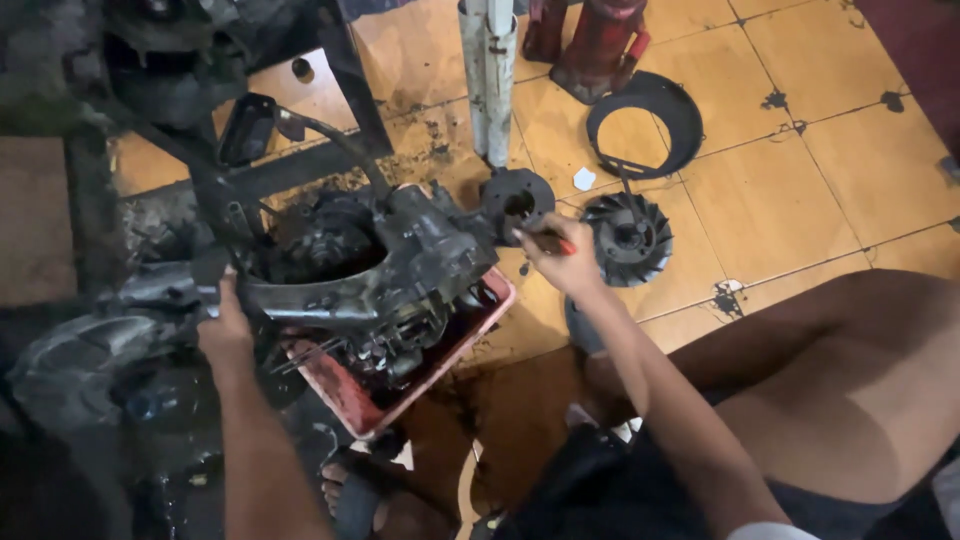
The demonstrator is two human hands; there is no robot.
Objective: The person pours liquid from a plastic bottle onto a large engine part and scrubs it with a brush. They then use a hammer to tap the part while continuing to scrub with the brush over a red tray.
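Observation:
A greasy dark engine case [400, 265] rests tilted over a red tray [440, 365] on the floor. My left hand [225, 330] grips the case's left end, near a dark metal frame [215, 185]. My right hand [560, 262] is closed on a tool with a red handle [566, 246], its tip pointing left at the right end of the case, beside a round black part [518, 200].
A black finned fan wheel [630, 238] and a black ring-shaped cover [650, 125] lie on the orange tiled floor. A grey post [488, 80] and a red jack [598, 45] stand behind. My bare leg [830, 380] and a sandalled foot [355, 495] are close by.

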